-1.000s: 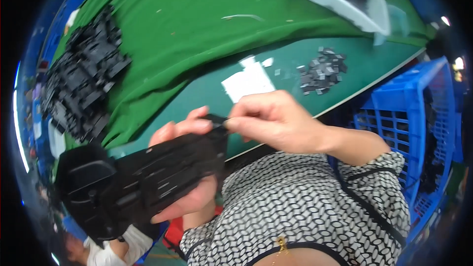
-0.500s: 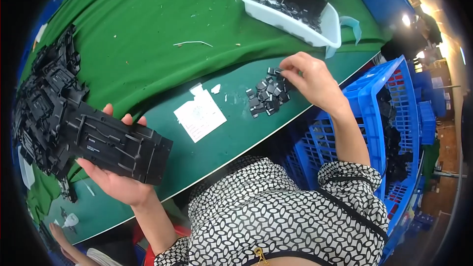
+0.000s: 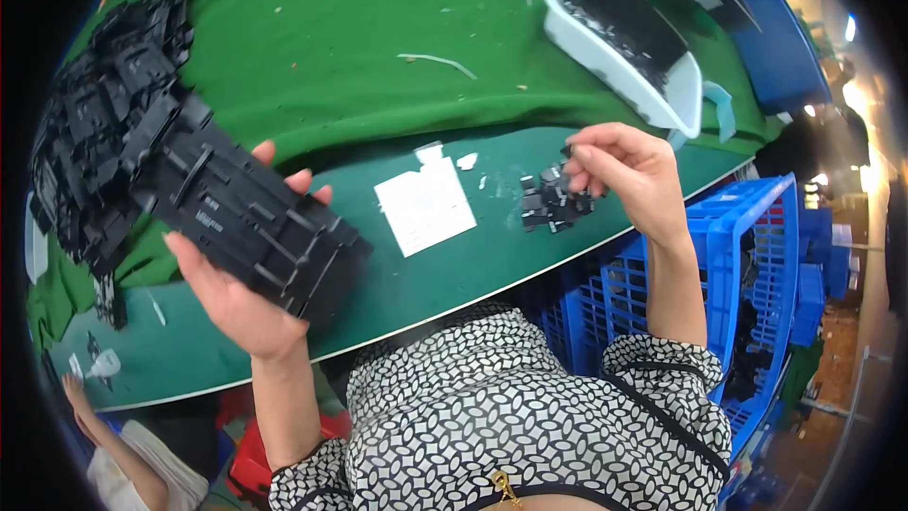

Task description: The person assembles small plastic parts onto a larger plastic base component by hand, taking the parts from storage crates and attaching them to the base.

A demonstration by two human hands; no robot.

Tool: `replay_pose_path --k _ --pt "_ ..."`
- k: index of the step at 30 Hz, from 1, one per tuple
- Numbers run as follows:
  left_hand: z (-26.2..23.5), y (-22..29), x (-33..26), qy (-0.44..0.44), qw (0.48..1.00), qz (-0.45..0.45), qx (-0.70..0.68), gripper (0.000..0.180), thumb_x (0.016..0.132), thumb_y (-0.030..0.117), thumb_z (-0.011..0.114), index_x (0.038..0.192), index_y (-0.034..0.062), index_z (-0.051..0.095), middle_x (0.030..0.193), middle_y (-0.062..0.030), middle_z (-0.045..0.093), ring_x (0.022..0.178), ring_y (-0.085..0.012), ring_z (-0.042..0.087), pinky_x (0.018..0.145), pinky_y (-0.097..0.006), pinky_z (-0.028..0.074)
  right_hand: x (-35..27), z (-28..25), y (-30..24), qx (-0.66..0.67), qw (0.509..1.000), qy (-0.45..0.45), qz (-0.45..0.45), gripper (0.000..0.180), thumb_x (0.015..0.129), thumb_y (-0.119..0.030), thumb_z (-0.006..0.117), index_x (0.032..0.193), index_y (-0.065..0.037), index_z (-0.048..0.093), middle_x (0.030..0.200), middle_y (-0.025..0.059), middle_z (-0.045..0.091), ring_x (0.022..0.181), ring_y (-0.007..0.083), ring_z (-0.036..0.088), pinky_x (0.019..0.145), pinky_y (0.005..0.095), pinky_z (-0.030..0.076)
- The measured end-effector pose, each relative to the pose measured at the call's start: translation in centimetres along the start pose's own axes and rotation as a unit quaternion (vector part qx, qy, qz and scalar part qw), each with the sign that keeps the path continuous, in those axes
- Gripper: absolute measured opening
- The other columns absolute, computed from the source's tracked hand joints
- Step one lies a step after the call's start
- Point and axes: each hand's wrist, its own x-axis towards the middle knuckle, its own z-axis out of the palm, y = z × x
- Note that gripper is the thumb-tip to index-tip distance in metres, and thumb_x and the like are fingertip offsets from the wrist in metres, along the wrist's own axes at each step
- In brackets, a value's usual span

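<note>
My left hand is wrapped round a long black moulded plastic part, thumb on the near side and fingertips showing beyond the far edge. The part is held tilted above the table's left side, its ribbed face toward me; its far end overlaps the heap behind it. My right hand is closed in a pinch over the table's right side, with a small black piece between thumb and forefinger. Right beneath those fingers lies a small pile of black clip-like pieces, partly hidden by the hand.
A heap of similar black parts lies at the left on green cloth. White paper rests mid-table. At the back right stands a white bin of black pieces. A blue crate stands beside the table; another person's arm shows lower left.
The view has swung, shifting the table things rightward. My right fingers have come a little up off the pile, pinching a small piece. The long part in my left hand slopes more steeply.
</note>
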Motion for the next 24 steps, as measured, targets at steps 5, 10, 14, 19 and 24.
replay_pose_path --k 5,10,14,19,24 --pt "-0.2 0.0 -0.2 0.013 1.0 0.004 -0.015 0.073 0.095 0.06 0.021 0.143 0.0042 0.027 0.139 -0.0225 0.038 0.111 -0.0368 0.054 0.097 -0.054 0.043 0.2 3.3 -0.8 0.131 0.985 -0.1 0.041 0.016 0.088 -0.005 0.062 0.1 0.005 0.063 0.085 0.0111 0.068 0.071 0.0133 0.066 0.059 0.0213 0.051" --pt "-0.3 0.6 -0.5 0.039 0.999 0.016 0.026 0.067 0.098 0.055 0.02 0.144 0.0063 0.026 0.14 -0.0224 0.038 0.111 -0.035 0.054 0.095 -0.054 0.044 1.3 5.1 -2.0 0.075 0.988 -0.128 0.044 0.02 0.086 -0.003 0.064 0.104 0.005 0.059 0.085 0.0084 0.065 0.072 0.0104 0.063 0.06 0.0193 0.051" --pt "-0.3 0.4 -0.3 0.032 0.999 0.011 0.005 0.07 0.097 0.055 0.02 0.141 0.0019 0.029 0.137 -0.0236 0.041 0.109 -0.0352 0.055 0.092 -0.051 0.048 2.1 6.0 -2.3 -0.013 0.986 -0.166 0.026 0.021 0.085 -0.002 0.065 0.105 0.004 0.058 0.085 0.0064 0.066 0.074 0.011 0.064 0.062 0.0219 0.051" --pt "-0.7 0.5 -0.4 0.024 0.999 0.017 0.014 0.071 0.097 0.056 0.02 0.14 0.0006 0.03 0.136 -0.0247 0.041 0.108 -0.0352 0.056 0.092 -0.051 0.049 1.9 8.6 -2.9 -0.273 0.934 -0.133 -0.187 0.017 0.081 0.0 0.065 0.097 0.0 0.059 0.083 0.0142 0.064 0.072 0.027 0.065 0.064 0.033 0.052" --pt "-0.8 0.6 -0.2 0.032 0.999 0.017 0.04 0.072 0.097 0.056 0.018 0.14 -0.0001 0.031 0.136 -0.0248 0.041 0.11 -0.0352 0.055 0.092 -0.05 0.049 2.8 9.2 -2.0 -0.366 0.851 -0.157 -0.343 0.016 0.077 0.002 0.064 0.092 0.002 0.059 0.083 0.0148 0.062 0.074 0.0317 0.062 0.063 0.0388 0.051"
